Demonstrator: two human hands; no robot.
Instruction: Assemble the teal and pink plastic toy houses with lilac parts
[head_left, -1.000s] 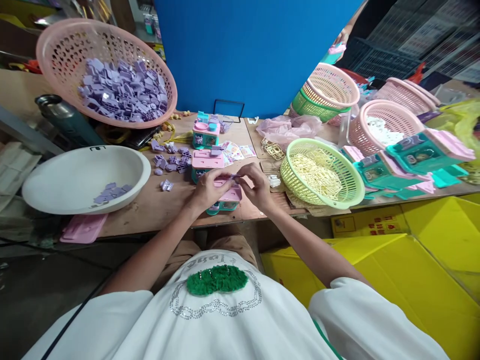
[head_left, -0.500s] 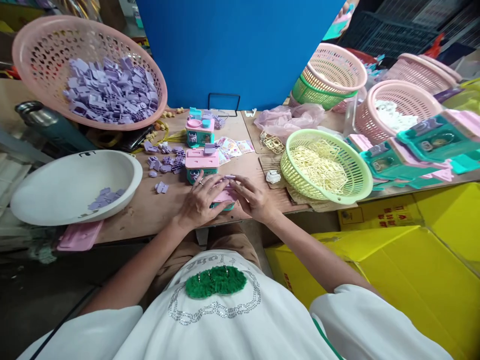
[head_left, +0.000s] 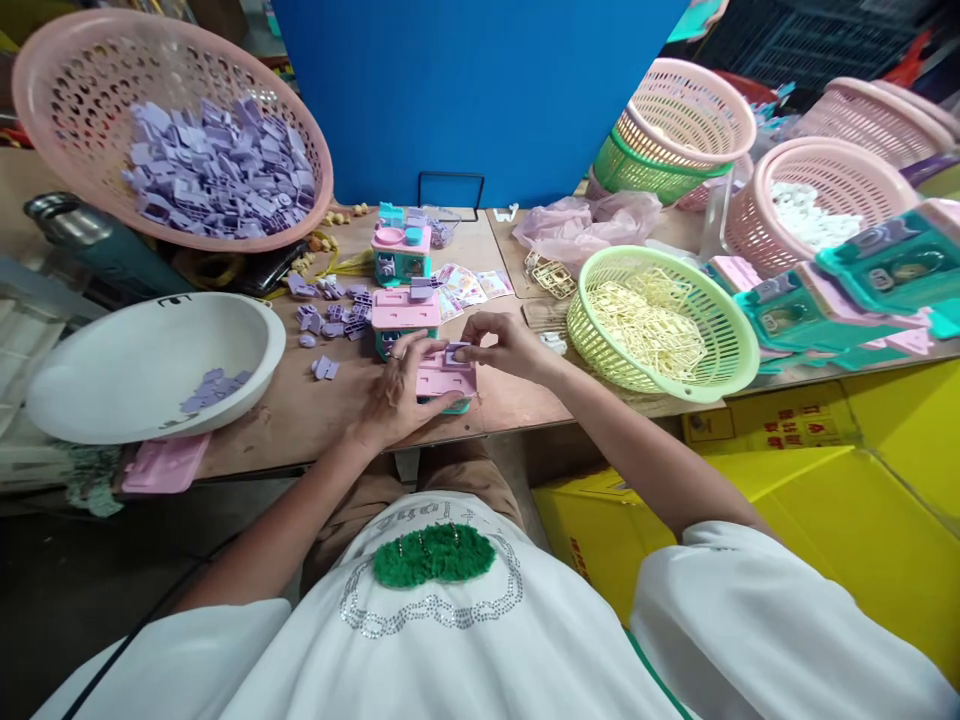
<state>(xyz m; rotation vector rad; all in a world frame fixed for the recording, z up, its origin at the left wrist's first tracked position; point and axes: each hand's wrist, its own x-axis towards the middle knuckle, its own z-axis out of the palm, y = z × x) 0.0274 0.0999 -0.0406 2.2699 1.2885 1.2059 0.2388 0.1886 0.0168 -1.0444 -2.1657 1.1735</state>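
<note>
My left hand [head_left: 397,388] is wrapped round the left side of a small toy unit with a pink top and teal base [head_left: 448,382], near the table's front edge. The thumb lies along its front and the fingers reach over the back. With thumb and forefinger, my right hand [head_left: 504,347] pinches a small purple plastic piece [head_left: 454,352] at the back of the pink top. Just behind stands a second pink-topped toy unit [head_left: 405,310], and beyond it a third toy unit [head_left: 403,255] with a pink disc and a teal disc on top. Loose purple pieces [head_left: 325,368] lie to the left.
A pink basket [head_left: 67,95] of purple parts leans at the back left, above a white bowl [head_left: 90,385]. On the right stand a green basket [head_left: 581,320] of cream-coloured parts and stacked teal toys [head_left: 862,270]. A blue panel [head_left: 480,100] rises behind; yellow boxes [head_left: 787,540] sit below.
My right hand has lifted and shifted slightly, now pinching the purple piece in plain view. My left hand has stayed on the toy unit, more of whose pink top shows. The view has shifted slightly.
</note>
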